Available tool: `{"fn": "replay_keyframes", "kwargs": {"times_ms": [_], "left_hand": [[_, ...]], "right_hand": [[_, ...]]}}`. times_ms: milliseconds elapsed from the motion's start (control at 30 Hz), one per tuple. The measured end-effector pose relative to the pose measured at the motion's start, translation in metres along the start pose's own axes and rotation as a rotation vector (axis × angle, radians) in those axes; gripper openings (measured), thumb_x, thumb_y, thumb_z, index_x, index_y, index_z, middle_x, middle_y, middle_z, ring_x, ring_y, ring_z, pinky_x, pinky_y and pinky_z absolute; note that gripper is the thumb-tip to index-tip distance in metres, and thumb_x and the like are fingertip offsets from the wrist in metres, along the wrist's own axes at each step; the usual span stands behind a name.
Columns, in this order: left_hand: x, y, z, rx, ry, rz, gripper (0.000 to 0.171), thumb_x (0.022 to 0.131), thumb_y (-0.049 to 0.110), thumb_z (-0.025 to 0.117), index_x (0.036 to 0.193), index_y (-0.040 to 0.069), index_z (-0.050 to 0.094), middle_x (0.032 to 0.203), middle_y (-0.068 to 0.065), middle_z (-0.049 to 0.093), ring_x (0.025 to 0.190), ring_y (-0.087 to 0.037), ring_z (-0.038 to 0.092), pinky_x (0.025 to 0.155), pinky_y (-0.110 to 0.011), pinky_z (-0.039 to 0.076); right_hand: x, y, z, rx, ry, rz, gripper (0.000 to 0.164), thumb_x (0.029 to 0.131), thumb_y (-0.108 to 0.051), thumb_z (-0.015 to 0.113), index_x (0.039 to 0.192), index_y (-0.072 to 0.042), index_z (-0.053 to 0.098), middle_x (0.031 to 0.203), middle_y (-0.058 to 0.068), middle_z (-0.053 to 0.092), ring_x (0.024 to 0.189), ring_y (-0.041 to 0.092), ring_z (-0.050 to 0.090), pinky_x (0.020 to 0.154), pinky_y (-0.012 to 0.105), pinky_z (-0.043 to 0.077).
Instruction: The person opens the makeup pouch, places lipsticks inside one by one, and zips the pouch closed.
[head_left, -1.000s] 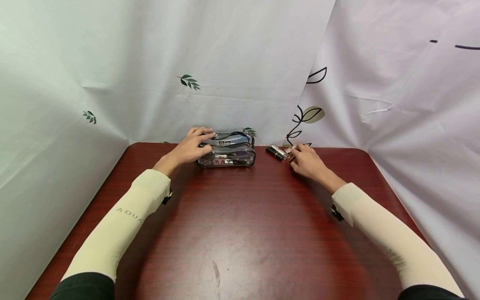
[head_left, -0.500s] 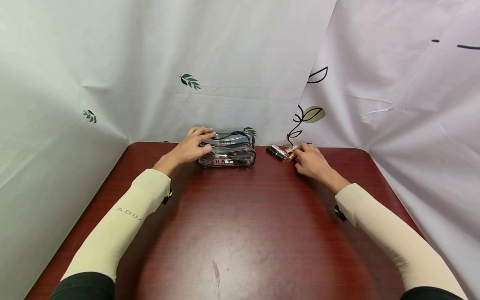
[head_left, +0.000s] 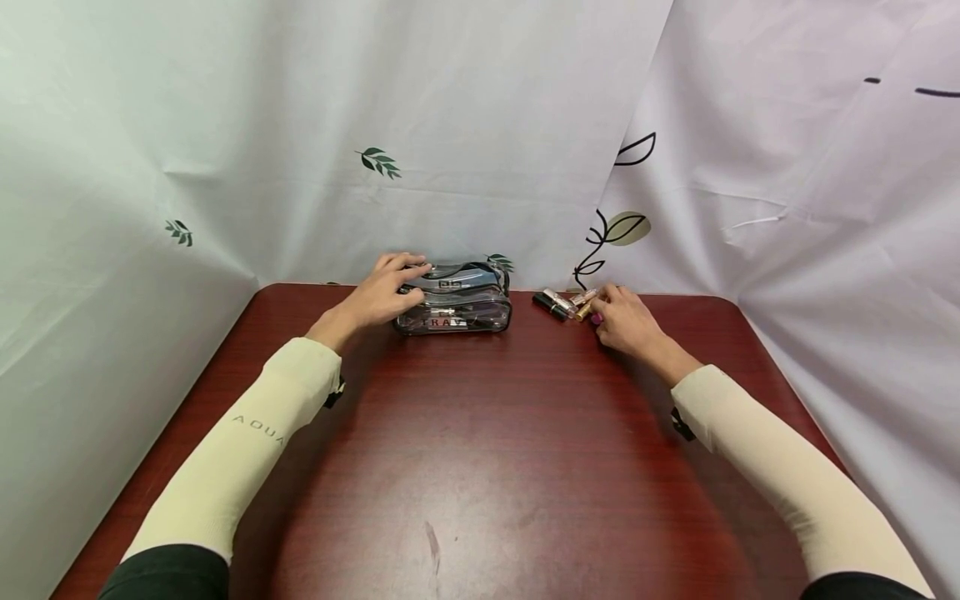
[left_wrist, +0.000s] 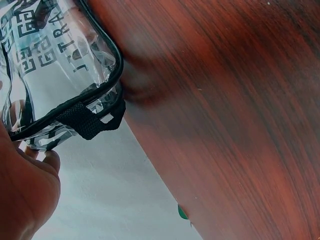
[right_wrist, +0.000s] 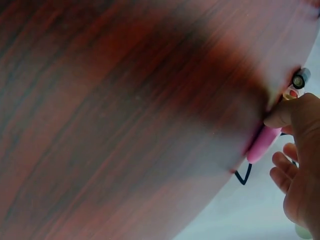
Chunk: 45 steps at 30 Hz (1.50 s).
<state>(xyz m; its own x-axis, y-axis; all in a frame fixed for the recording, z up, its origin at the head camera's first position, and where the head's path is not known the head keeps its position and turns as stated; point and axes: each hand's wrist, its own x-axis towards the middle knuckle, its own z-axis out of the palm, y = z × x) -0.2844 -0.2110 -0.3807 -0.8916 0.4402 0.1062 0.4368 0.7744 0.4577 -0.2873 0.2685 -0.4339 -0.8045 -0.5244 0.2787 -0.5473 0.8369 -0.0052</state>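
Observation:
Near the table's back edge sits a clear travel bag (head_left: 454, 312) with black trim and printed letters. My left hand (head_left: 378, 293) holds its left end, thumb at the front and fingers over the top; in the left wrist view the bag's black fabric tab (left_wrist: 90, 120) shows beside that hand. To the right lies a small group of lipsticks: a black one (head_left: 550, 306), a silvery clear one (head_left: 558, 301) and a gold one (head_left: 584, 311). Just beside them my right hand (head_left: 626, 321) pinches a pink lipstick (right_wrist: 263, 145) between thumb and forefinger, close to the tabletop.
The dark red wooden table (head_left: 465, 442) has rounded back corners. White cloth (head_left: 480, 125) with printed leaves hangs right behind it and along both sides.
My right hand has shifted a little to the right, off the gold lipstick and onto the pink one, whose end now shows at the fingertips. The left hand and bag stay still.

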Motion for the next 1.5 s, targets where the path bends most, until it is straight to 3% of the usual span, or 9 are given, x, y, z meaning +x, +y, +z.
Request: {"fn": "replay_keyframes", "kwargs": {"times_ms": [433, 467, 667, 700, 900, 1200, 1500], "left_hand": [[0.0, -0.002, 0.001, -0.035, 0.004, 0.023, 0.069, 0.109, 0.036, 0.044, 0.174, 0.012, 0.045, 0.185, -0.013, 0.033, 0.173, -0.043, 0.016, 0.133, -0.076, 0.022], [0.001, -0.007, 0.004, -0.035, 0.014, 0.037, 0.07, 0.109, 0.039, 0.044, 0.174, 0.014, 0.046, 0.185, -0.011, 0.034, 0.173, -0.042, 0.016, 0.133, -0.075, 0.023], [0.001, -0.007, 0.004, -0.048, 0.012, 0.038, 0.07, 0.109, 0.041, 0.043, 0.175, 0.015, 0.046, 0.186, -0.01, 0.033, 0.174, -0.041, 0.015, 0.133, -0.075, 0.022], [0.0, -0.001, 0.001, -0.052, 0.001, 0.026, 0.07, 0.11, 0.038, 0.043, 0.175, 0.012, 0.045, 0.185, -0.013, 0.033, 0.173, -0.043, 0.015, 0.134, -0.076, 0.021], [0.001, 0.001, 0.001, -0.005, -0.003, 0.013, 0.068, 0.111, 0.033, 0.043, 0.175, 0.01, 0.043, 0.185, -0.013, 0.032, 0.173, -0.042, 0.016, 0.135, -0.073, 0.023], [0.0, 0.0, 0.0, -0.007, -0.009, 0.005, 0.066, 0.112, 0.032, 0.044, 0.175, 0.011, 0.043, 0.186, -0.014, 0.032, 0.174, -0.042, 0.015, 0.135, -0.073, 0.023], [0.002, -0.012, 0.004, -0.059, 0.011, 0.058, 0.072, 0.11, 0.046, 0.044, 0.175, 0.018, 0.045, 0.186, -0.009, 0.033, 0.173, -0.04, 0.015, 0.134, -0.073, 0.022]], "right_hand": [[-0.001, -0.003, -0.006, -0.021, -0.1, 0.052, 0.02, 0.096, -0.013, 0.075, 0.111, -0.001, 0.071, 0.139, 0.029, 0.061, 0.129, 0.056, 0.059, 0.102, 0.072, 0.05], [-0.001, -0.003, -0.006, -0.019, -0.101, 0.052, 0.02, 0.096, -0.013, 0.076, 0.11, -0.001, 0.071, 0.139, 0.029, 0.061, 0.129, 0.056, 0.058, 0.102, 0.072, 0.051], [0.0, -0.002, -0.009, -0.02, -0.073, 0.024, 0.021, 0.093, -0.017, 0.081, 0.099, -0.001, 0.068, 0.136, 0.028, 0.062, 0.128, 0.055, 0.059, 0.102, 0.072, 0.052], [0.001, -0.002, -0.009, -0.023, -0.066, 0.017, 0.022, 0.093, -0.018, 0.082, 0.097, -0.001, 0.067, 0.136, 0.028, 0.062, 0.128, 0.054, 0.059, 0.102, 0.072, 0.052], [0.004, -0.003, -0.012, -0.025, -0.034, -0.004, 0.025, 0.089, -0.022, 0.084, 0.09, -0.002, 0.067, 0.139, 0.029, 0.062, 0.13, 0.053, 0.059, 0.102, 0.07, 0.053], [0.009, -0.009, -0.015, 0.111, -0.017, 0.049, 0.02, 0.088, -0.022, 0.078, 0.083, -0.008, 0.064, 0.151, 0.029, 0.059, 0.135, 0.056, 0.056, 0.105, 0.069, 0.047], [0.01, -0.016, -0.016, 0.216, 0.033, 0.074, 0.022, 0.085, -0.023, 0.081, 0.092, -0.004, 0.075, 0.15, 0.028, 0.06, 0.139, 0.055, 0.054, 0.106, 0.07, 0.045]]}}
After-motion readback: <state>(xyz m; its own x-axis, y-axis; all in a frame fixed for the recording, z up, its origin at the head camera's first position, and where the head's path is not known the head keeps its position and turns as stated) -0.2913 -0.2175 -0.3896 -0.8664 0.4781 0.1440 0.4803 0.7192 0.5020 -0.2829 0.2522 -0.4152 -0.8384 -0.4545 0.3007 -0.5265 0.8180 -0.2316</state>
